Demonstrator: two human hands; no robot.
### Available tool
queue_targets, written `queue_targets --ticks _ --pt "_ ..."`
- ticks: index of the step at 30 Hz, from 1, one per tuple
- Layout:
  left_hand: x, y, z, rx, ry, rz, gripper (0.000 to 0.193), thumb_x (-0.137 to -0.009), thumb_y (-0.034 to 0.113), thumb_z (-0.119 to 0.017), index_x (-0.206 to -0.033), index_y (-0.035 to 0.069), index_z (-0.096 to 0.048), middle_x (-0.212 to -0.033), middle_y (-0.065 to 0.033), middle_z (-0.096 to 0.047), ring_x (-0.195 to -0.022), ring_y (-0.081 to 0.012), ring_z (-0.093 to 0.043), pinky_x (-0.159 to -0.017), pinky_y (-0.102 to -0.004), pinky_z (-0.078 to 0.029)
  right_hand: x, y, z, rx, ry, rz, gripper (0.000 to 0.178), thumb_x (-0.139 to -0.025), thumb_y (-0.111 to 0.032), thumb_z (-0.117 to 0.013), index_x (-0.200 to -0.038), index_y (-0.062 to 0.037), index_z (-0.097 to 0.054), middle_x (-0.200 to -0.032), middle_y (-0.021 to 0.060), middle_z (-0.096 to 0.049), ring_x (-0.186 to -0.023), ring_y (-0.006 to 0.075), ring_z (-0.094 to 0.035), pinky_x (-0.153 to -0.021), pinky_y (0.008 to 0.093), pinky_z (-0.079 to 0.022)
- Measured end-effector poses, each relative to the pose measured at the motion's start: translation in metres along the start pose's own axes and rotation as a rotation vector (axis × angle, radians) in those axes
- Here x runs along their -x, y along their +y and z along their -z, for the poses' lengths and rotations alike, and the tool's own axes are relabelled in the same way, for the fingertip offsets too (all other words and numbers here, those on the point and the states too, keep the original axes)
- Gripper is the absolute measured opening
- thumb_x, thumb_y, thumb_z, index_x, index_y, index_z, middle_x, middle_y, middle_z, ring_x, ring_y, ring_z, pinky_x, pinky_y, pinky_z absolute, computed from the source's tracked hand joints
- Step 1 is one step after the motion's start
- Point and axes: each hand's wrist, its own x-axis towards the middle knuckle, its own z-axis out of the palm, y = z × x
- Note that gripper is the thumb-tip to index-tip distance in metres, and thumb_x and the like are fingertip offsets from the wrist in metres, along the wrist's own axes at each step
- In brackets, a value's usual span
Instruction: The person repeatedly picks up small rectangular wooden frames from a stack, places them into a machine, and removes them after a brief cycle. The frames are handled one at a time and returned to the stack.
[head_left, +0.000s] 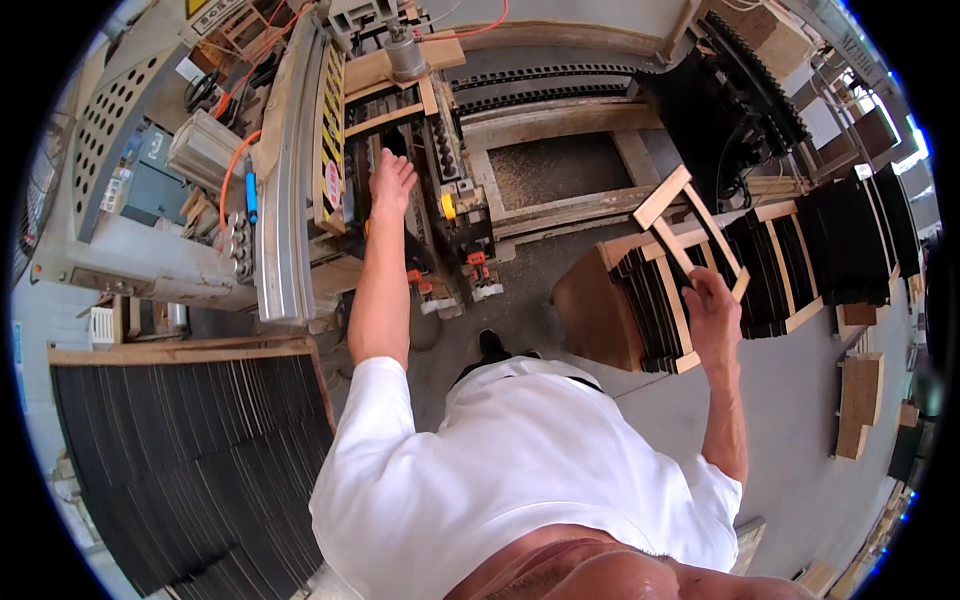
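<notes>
White shirt of the person fills the bottom, nearest the lens; a dark shoe on the grey floor just above it. Right hand raised to the right, fingers wrapped round one rail of a pale wooden frame, frame tilted, held above and touching-close to a row of like frames with black panels stood on edge on a low wooden stand. More black panel stacks farther right. Left hand stretched forward, arm nearly straight, palm down, fingers loosely spread and holding nothing, resting on or just over the dark clamp area of the machine; can't tell if it touches. Yellow-black striped guard and orange hose just left of it. Big stack of black sheets lower left. Risks, as judgement: frame gripped by one rail only, so it could swing and knock the stacked frames over or slip; left hand sits near machine moving parts, pinch hazard if it cycles; reaching both ways at once leaves the body twisted, less control of the frame.
</notes>
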Motion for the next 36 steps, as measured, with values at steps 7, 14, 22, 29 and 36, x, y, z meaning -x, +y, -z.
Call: queue_targets --ticks 7,14,22,29,36 --pt "-0.088 0.016 -0.026 0.284 -0.005 0.023 0.095 -0.093 0.050 -0.057 -0.150 -0.005 -0.004 -0.154 -0.0245 -0.021 -0.138 -0.0411 -0.031 -0.111 -0.0510 -0.034 -0.020 -0.061 -0.053 -0.044 -0.026 0.118 0.023 -0.081 0.003 -0.068 -0.102 -0.0050 -0.063 -0.092 0.0100 -0.063 -0.081 0.0228 -0.065 -0.072 0.0326 -0.052" --pt "-0.108 0.015 -0.024 0.419 0.063 0.017 0.064 -0.099 0.026 -0.054 -0.142 -0.008 -0.021 -0.146 -0.0266 -0.027 -0.130 -0.0418 -0.041 -0.103 -0.0515 -0.047 -0.070 -0.106 -0.109 0.100 -0.143 0.333 0.026 -0.076 0.001 -0.069 -0.100 -0.0059 -0.064 -0.088 0.0091 -0.066 -0.088 0.0287 -0.062 -0.076 0.0366 -0.051" --pt "0.007 -0.023 0.014 0.377 -0.110 0.096 0.043 -0.095 0.029 -0.059 -0.127 0.002 -0.048 -0.124 -0.0112 -0.055 -0.118 -0.0260 -0.053 -0.104 -0.0432 -0.037 -0.154 -0.145 -0.250 0.079 -0.287 0.797 0.025 -0.075 -0.002 -0.068 -0.098 -0.0073 -0.061 -0.087 0.0086 -0.066 -0.088 0.0307 -0.060 -0.078 0.0403 -0.050" --pt "0.039 -0.035 0.043 0.337 -0.322 0.000 0.025 -0.091 0.012 -0.055 -0.116 0.013 -0.054 -0.115 -0.0026 -0.060 -0.110 -0.0193 -0.055 -0.096 -0.0388 -0.041 -0.185 -0.177 -0.377 0.035 -0.429 1.078 0.027 -0.076 -0.015 -0.071 -0.100 -0.0088 -0.059 -0.093 0.0082 -0.067 -0.095 0.0307 -0.061 -0.082 0.0425 -0.048" --pt "0.036 -0.039 0.037 0.485 -0.289 -0.069 0.024 -0.095 0.015 -0.055 -0.118 0.011 -0.054 -0.114 -0.0037 -0.059 -0.110 -0.0211 -0.055 -0.098 -0.0409 -0.041 -0.199 -0.169 -0.394 0.072 -0.604 1.000 0.028 -0.077 -0.009 -0.069 -0.101 -0.0093 -0.054 -0.096 0.0095 -0.068 -0.096 0.0314 -0.062 -0.084 0.0437 -0.043"
